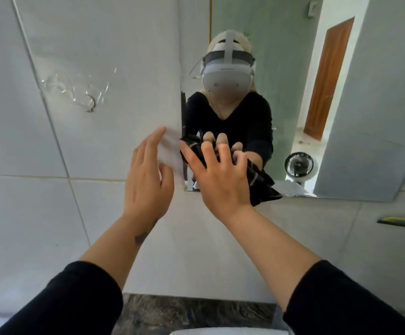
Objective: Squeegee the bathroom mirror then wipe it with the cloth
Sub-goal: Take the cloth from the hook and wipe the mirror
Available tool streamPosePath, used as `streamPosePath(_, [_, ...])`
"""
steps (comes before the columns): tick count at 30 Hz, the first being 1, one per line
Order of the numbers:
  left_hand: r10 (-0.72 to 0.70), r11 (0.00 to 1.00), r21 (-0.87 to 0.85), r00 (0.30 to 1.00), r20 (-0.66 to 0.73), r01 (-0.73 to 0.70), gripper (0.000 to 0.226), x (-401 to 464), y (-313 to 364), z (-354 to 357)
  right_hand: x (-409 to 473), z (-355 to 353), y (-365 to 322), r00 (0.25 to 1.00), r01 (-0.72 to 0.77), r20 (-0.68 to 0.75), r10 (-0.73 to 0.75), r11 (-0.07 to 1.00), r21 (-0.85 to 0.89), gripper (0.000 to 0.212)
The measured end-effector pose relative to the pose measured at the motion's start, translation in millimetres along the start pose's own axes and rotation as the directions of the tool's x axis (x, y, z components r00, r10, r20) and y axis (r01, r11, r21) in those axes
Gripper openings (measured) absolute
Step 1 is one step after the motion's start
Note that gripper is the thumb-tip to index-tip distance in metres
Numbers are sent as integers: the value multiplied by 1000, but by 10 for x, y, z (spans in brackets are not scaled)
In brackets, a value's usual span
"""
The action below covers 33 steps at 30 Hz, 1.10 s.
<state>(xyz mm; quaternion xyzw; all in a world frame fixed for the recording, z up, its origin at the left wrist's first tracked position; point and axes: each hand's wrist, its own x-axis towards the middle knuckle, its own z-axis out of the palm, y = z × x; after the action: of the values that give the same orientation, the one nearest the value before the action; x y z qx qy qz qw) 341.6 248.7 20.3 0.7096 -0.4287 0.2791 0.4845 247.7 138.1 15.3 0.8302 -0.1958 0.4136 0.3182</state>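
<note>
The mirror hangs on the tiled wall ahead, its lower left corner right in front of me. My right hand presses a black cloth with thin pale stripes flat against the glass near that corner, fingers spread over it. My left hand is raised beside it over the wall tiles, just left of the mirror's edge, fingers apart and holding nothing. A squeegee with a yellow and black blade lies at the right edge, below the mirror.
Pale grey wall tiles surround the mirror, with a shiny patch of clear residue at the upper left. A dark marbled counter runs below. The mirror reflects a person with a headset, a small fan and a wooden door.
</note>
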Motion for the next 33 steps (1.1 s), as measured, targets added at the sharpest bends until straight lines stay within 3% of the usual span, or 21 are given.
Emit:
streamPosePath(7, [-119, 990, -69, 992, 32, 121, 45, -174, -190, -42, -154, 96, -174, 954, 298, 50, -297, 955, -5, 62])
streamPosePath(11, [-224, 963, -141, 973, 60, 231, 38, -155, -215, -167, -22, 101, -315, 933, 359, -34, -358, 921, 151, 57])
streamPosePath(14, [-318, 874, -351, 942, 106, 335, 31, -27, -225, -344, 248, 12, -471, 963, 261, -67, -260, 851, 455, 50])
streamPosePath(17, [-351, 782, -494, 923, 155, 380, 30, 173, -216, -586, 588, -184, -581, 996, 51, 7, -89, 637, 770, 45])
streamPosePath(20, [-340, 794, -468, 921, 189, 389, 28, 347, -257, -817, 904, -296, -634, 1000, 22, -17, -15, 580, 814, 45])
streamPosePath(24, [-326, 842, -418, 939, 111, 342, 28, 544, -329, -1063, 1269, -380, -750, 1000, 20, -5, -29, 530, 848, 46])
streamPosePath(26, [-286, 889, -347, 954, 89, 299, 30, 621, -354, -1140, 1386, -393, -811, 999, 34, -12, -44, 549, 835, 45])
streamPosePath(30, [-229, 969, -89, 973, 19, 229, 38, 719, -515, -1221, 1492, -300, -899, 993, 120, -83, -87, 774, 621, 46])
streamPosePath(33, [-196, 969, 157, 980, 28, 189, 39, 758, -643, -1206, 1462, -197, -963, 988, 109, -145, -46, 879, 464, 42])
